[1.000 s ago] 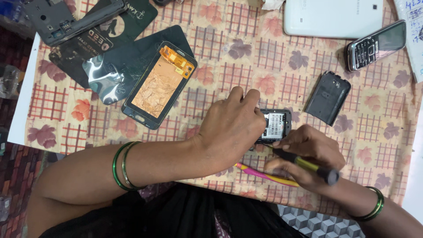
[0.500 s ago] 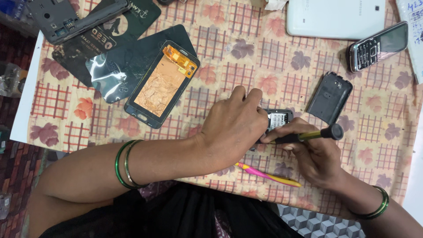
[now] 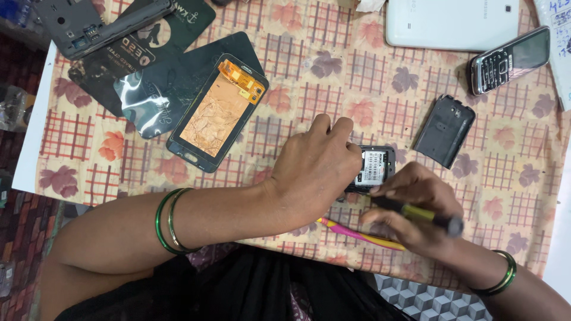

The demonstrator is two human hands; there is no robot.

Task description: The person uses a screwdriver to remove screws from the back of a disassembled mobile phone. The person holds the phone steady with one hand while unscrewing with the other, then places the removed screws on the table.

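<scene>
Yellow-handled screwdriver point(image 3: 419, 213), pinched in the right hand point(image 3: 416, 211), has dropped from level to slant down at the opened small phone point(image 3: 373, 168), which the left hand point(image 3: 315, 169) pins to the table point(image 3: 297, 77) with curled fingers, tip at its lower edge.

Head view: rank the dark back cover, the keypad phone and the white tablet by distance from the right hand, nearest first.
From the right hand, which holds a screwdriver:
1. Dark back cover, just above the hand on the cloth.
2. Keypad phone, farther up toward the right edge.
3. White tablet, at the top edge, only a little farther than the keypad phone.
</scene>
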